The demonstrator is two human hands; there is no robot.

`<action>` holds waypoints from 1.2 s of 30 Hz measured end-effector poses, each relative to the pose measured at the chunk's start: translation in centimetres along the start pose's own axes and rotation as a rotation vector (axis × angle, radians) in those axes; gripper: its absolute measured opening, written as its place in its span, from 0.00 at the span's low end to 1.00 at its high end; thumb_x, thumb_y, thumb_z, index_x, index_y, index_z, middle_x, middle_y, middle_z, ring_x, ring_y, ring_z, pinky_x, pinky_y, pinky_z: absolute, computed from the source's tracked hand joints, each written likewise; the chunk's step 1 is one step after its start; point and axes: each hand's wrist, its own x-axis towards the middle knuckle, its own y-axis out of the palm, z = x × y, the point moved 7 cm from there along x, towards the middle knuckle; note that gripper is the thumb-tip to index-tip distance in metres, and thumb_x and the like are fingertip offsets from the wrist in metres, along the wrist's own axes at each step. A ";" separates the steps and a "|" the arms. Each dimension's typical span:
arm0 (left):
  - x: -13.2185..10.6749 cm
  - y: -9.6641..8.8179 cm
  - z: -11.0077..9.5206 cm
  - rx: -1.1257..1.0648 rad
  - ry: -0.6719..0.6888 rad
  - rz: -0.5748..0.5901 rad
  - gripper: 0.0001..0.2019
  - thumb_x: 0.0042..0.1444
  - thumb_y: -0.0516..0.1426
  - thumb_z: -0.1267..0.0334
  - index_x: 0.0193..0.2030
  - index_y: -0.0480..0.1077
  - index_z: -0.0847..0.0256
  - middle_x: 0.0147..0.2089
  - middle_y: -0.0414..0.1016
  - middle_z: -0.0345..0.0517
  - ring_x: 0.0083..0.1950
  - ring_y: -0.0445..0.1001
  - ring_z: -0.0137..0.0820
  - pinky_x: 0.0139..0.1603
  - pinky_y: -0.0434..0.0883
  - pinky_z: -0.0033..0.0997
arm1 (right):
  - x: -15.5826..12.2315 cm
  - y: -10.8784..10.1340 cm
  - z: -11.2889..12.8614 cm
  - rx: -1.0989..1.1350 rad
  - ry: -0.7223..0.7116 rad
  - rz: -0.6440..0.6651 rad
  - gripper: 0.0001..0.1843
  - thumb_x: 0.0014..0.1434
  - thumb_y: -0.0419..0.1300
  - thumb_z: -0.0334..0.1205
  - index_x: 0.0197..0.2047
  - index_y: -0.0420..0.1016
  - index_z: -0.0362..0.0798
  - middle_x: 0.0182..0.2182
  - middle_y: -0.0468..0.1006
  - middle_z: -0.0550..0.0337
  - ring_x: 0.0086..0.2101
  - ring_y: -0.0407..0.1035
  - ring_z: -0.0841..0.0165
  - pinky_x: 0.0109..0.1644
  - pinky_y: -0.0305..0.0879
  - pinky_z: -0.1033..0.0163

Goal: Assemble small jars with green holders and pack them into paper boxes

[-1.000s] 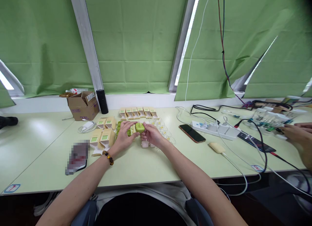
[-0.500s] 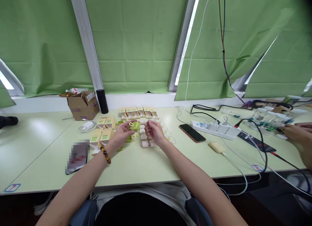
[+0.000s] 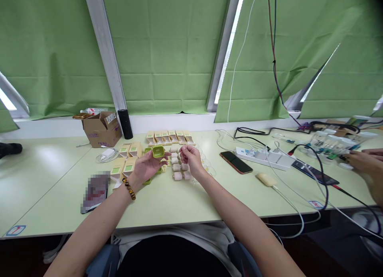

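My left hand [image 3: 145, 166] is palm up above the table and holds a small green square cup [image 3: 158, 151] at its fingertips, opening upward. Close to its right, my right hand [image 3: 188, 158] is closed in a pinch on something too small to make out. Under and between the hands lie small pale pink rolls [image 3: 178, 170] in rows, more green cups [image 3: 147, 181], and clear lids [image 3: 206, 168]. Tan cartons with green labels [image 3: 129, 165] stand to the left, and a row of open tan cartons [image 3: 169, 137] lies behind.
A cardboard box [image 3: 101, 129] and black cylinder [image 3: 125, 124] stand at the back left. A dark phone [image 3: 95, 191] lies front left, another phone [image 3: 236, 162] and a power strip [image 3: 264, 157] with cables to the right. Another person's hands [image 3: 365, 167] work at the far right.
My hands have parted: the left turned palm up with the green cup, its opening facing up, and the right drew back in a pinch. The pink rolls between them are uncovered.
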 end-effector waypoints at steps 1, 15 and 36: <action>0.0 -0.2 0.0 -0.009 0.002 -0.019 0.17 0.61 0.65 0.49 0.49 0.80 0.60 0.52 0.84 0.60 0.55 0.80 0.51 0.55 0.73 0.53 | 0.0 0.0 0.1 -0.018 -0.009 0.000 0.24 0.54 0.72 0.61 0.30 0.74 0.49 0.18 0.66 0.67 0.20 0.56 0.74 0.23 0.51 0.66; 0.8 -2.8 -0.1 -0.008 0.063 -0.241 0.09 0.62 0.66 0.56 0.42 0.76 0.59 0.50 0.84 0.54 0.57 0.80 0.43 0.50 0.74 0.41 | 0.5 0.3 -0.1 -0.491 -0.082 0.144 0.13 0.60 0.65 0.50 0.35 0.78 0.49 0.24 0.75 0.64 0.27 0.67 0.68 0.33 0.62 0.62; 0.7 -2.9 -0.8 0.014 0.173 -0.244 0.12 0.56 0.70 0.61 0.44 0.77 0.60 0.56 0.82 0.57 0.56 0.79 0.42 0.46 0.72 0.37 | -3.6 3.7 1.4 -1.516 -0.520 0.624 0.12 0.51 0.73 0.31 0.39 0.81 0.49 0.39 0.81 0.51 0.44 0.70 0.55 0.49 0.60 0.53</action>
